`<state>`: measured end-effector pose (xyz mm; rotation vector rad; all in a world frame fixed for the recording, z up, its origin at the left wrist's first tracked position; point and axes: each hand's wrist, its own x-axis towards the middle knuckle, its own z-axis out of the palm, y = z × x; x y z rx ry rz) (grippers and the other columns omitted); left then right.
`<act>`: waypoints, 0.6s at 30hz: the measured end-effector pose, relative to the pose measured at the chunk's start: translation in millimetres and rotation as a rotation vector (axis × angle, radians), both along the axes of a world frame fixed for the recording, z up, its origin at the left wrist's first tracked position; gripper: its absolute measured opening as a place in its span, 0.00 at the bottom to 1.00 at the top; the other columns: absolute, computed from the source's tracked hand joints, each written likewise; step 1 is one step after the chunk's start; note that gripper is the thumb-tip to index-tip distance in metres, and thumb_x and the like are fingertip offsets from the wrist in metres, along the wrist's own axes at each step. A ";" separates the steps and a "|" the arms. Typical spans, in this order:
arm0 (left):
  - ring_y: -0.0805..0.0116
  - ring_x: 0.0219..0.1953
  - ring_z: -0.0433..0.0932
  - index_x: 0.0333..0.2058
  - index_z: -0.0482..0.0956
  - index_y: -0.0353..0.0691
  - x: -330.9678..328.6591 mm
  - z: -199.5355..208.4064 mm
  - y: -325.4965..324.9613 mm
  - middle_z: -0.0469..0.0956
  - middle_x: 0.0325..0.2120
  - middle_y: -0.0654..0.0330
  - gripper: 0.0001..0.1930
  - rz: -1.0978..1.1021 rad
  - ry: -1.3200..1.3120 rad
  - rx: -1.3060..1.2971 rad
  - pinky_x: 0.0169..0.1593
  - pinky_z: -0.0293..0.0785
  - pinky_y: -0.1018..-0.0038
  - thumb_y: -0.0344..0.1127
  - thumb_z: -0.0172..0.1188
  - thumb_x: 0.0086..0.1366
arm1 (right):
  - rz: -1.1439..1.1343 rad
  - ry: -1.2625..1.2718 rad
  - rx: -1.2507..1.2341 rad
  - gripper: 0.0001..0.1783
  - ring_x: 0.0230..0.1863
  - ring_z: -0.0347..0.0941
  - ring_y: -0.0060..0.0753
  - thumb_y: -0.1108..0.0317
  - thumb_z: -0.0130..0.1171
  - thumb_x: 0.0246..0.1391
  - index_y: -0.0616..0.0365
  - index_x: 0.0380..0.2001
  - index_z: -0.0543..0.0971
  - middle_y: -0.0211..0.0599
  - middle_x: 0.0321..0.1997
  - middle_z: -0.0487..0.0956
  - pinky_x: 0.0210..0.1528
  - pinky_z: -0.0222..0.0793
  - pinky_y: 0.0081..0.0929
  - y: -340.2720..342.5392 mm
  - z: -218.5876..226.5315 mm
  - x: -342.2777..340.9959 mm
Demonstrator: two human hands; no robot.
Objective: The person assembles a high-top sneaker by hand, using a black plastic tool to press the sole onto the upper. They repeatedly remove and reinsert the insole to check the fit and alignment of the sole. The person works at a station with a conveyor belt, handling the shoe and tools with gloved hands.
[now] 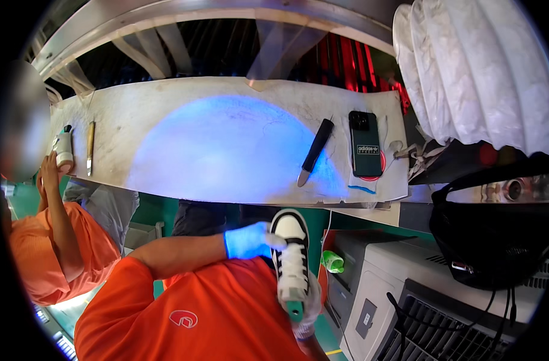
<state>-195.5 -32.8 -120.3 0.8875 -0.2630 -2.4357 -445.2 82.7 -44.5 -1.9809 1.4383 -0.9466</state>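
Note:
A white sneaker (292, 262) with black stripes and white laces is upright in front of my chest, its toe toward the table. My left hand (247, 242), in a white glove tinted blue by light, holds its side near the toe with thumb and fingers closed. My right hand (311, 307), also gloved, is wrapped round the heel end from the right and below; its fingers are partly hidden by the shoe. A green patch (295, 310) shows at the heel collar.
The pale worktable (238, 162) carries a black-handled knife (315, 151), a dark green phone (365, 144) and a thin wooden-handled tool (90, 149). At left, a co-worker's hand (49, 171) touches a white object. A black bag (497, 228) and white ducting (467, 72) are at right.

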 end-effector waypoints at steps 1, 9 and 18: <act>0.60 0.58 0.86 0.64 0.84 0.33 3.8 -12.6 -10.8 0.88 0.56 0.54 0.28 0.014 0.023 -0.040 0.65 0.82 0.60 0.31 0.77 0.65 | 0.001 -0.054 0.001 0.34 0.63 0.82 0.62 0.59 0.68 0.72 0.65 0.72 0.71 0.59 0.68 0.79 0.63 0.83 0.50 -3.5 -6.6 3.3; 0.67 0.56 0.85 0.63 0.82 0.38 -10.3 -17.3 -36.8 0.88 0.54 0.60 0.39 0.066 0.114 -0.259 0.63 0.82 0.65 0.30 0.88 0.52 | 0.128 -0.017 0.142 0.28 0.68 0.78 0.66 0.63 0.64 0.75 0.58 0.73 0.71 0.58 0.71 0.77 0.69 0.76 0.55 -47.9 20.9 -32.3; 0.73 0.52 0.87 0.57 0.88 0.36 -76.7 45.4 -31.2 0.90 0.52 0.62 0.25 0.395 -0.075 0.001 0.60 0.85 0.70 0.28 0.83 0.62 | 0.159 -0.353 0.554 0.41 0.78 0.73 0.55 0.65 0.87 0.48 0.59 0.66 0.80 0.54 0.71 0.80 0.80 0.70 0.53 -183.7 39.2 -140.3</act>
